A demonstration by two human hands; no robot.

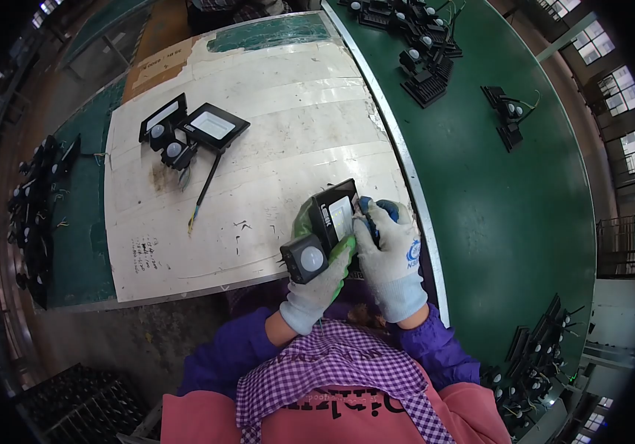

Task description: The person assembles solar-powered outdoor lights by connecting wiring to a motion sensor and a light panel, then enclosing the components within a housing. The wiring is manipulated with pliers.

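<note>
A black LED floodlight [319, 219] with a motion sensor [307, 259] on one end is held tilted over the near right part of the worktable. My left hand [316, 290], in a white glove with a green palm, is closed around its lower side. My right hand [388, 255], in a white glove with blue fingertips, is at the light's right edge with its thumb and fingers pinched together. Whatever is between those fingertips is too small to make out. Farther left, two more floodlights [216, 126] with sensors and a cable lie on the board.
White, worn sheeting [288, 111] covers the worktable. On my right runs a green conveyor belt [495, 222] behind a metal rail [388, 118], carrying clusters of black floodlights [425, 55]. More floodlights [36, 214] are piled at the left edge. Another person [236, 9] is at the far end.
</note>
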